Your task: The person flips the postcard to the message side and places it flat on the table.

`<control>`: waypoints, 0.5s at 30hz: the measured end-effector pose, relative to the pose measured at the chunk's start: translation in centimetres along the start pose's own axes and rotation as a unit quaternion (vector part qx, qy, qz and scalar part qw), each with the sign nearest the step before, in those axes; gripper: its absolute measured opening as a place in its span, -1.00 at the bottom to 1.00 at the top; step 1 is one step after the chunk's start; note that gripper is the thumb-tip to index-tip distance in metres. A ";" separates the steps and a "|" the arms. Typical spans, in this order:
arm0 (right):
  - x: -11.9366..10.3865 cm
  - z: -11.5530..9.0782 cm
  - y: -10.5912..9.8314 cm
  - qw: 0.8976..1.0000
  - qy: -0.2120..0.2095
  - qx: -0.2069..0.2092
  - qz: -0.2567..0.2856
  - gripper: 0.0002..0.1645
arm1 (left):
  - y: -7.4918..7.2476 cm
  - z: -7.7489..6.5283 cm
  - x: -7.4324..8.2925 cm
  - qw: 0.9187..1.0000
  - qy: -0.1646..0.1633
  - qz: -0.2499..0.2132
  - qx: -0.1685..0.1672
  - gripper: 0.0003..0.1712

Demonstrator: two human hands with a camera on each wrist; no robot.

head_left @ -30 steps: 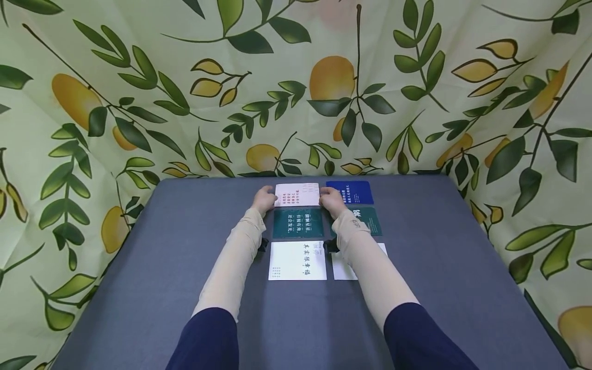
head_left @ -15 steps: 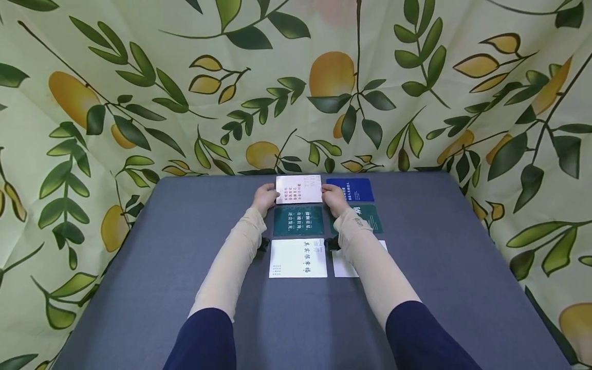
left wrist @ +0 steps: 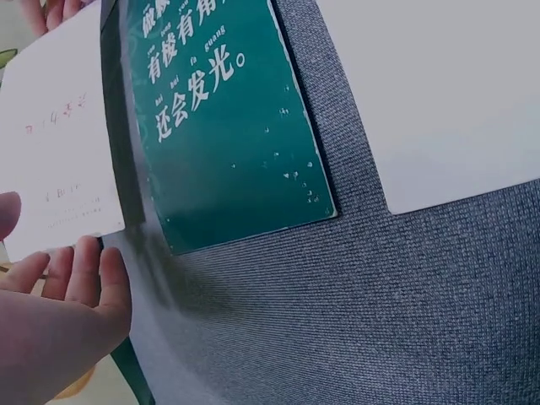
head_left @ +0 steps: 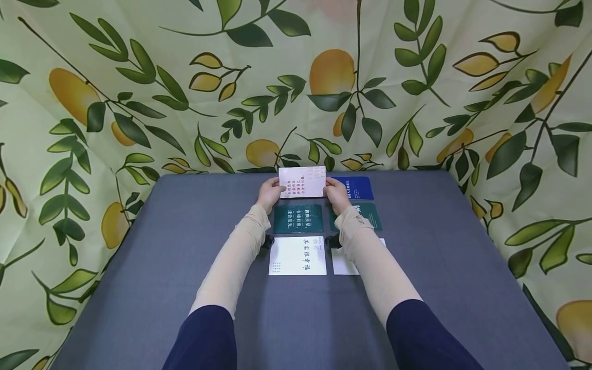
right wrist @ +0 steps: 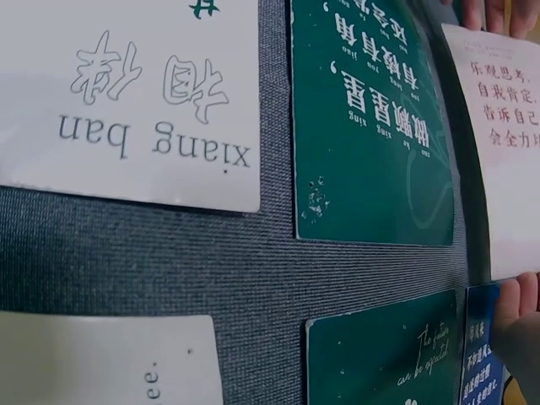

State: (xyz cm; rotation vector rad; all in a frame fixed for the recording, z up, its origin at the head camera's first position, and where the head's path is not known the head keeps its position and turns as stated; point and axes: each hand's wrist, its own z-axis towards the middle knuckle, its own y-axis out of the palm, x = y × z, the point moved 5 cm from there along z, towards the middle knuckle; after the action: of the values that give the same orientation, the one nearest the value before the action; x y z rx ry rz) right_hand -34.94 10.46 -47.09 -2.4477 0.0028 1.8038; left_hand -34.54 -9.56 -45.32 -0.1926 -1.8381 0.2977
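Note:
A pale pink card with red lettering is raised off the table at the back, its far edge tipped up. My left hand pinches its left edge, thumb on the face and fingers behind, as the left wrist view also shows. The right edge is held by my right hand, whose fingers show at the card's border in the right wrist view. Just below lies a dark green card with white characters. Behind my right hand a blue card is partly covered.
A white card lies nearest me in the left column. Beside it are another white card and a second green card, both partly under my right forearm. Grey cloth covers the table; a leaf-patterned curtain stands behind.
Both hands have lifted the pink card from its place at the back of the left column, raising it and tilting its face toward me. The other cards have stayed put.

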 end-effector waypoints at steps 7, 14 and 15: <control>-0.3 -0.5 -0.1 0.999 -0.032 0.006 0.026 -0.29 | -0.2 -0.5 0.1 0.999 0.021 -0.021 0.014 -0.41; -0.1 -1.0 -0.1 0.998 -0.069 -0.003 -0.003 -0.32 | -0.5 -0.6 0.0 0.995 0.042 -0.078 0.047 -0.34; 0.0 -1.1 -0.1 0.997 -0.073 -0.003 -0.004 -0.29 | -0.6 -0.6 0.0 0.994 0.043 -0.083 0.053 -0.35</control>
State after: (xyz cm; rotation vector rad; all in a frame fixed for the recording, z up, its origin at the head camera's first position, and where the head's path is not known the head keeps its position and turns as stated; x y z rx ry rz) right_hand -33.94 10.44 -46.76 -2.3084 -0.0240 1.9777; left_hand -33.96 -10.05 -45.04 0.0222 -1.7364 0.2659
